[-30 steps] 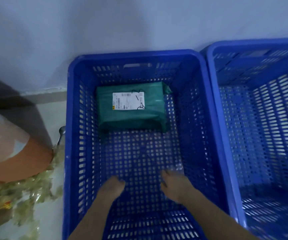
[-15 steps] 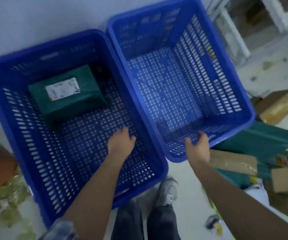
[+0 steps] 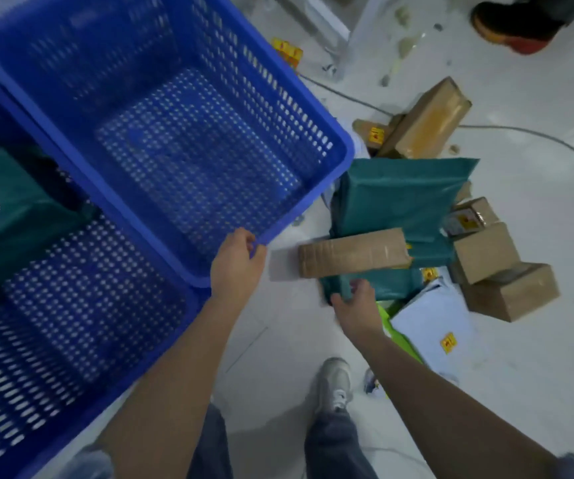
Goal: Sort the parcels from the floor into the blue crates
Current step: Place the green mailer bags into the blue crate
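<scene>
Pickup step: right hand [image 3: 356, 307] reaches into the floor pile, fingers curling at the edge of a green mailer [image 3: 396, 283] — grip looks only partly closed, blur makes it hard to say. Left hand [image 3: 237, 262] grips the empty crate [image 3: 342, 152] by its rim. Next: firm hold, lift it from under the cardboard box [image 3: 351, 252], drop in a crate — one green parcel [image 3: 12, 216] already sits in the other crate [image 3: 175, 316].
</scene>
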